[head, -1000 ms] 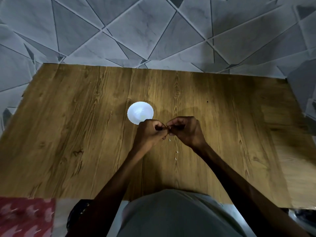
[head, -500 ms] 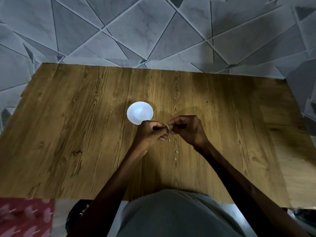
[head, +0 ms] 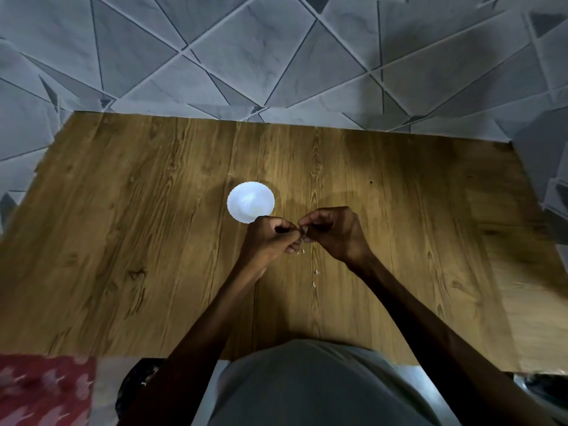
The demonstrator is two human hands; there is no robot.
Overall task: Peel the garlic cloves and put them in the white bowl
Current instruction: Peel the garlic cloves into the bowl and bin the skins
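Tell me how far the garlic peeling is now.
Done: small pale skin flakes lie on the brown wooden table, so peeling has begun; the round white bowl holds something pale, too bright to identify. In hand: left hand and right hand pinch a small garlic clove between them. Left: finishing it, then dropping it into the bowl.

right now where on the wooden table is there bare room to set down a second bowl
The brown wooden table lies bare left of the round white bowl, along its far edge, and right of the right hand. The middle is crowded: the left hand and the right pinch a small garlic clove beside the bowl, above pale peel scraps.
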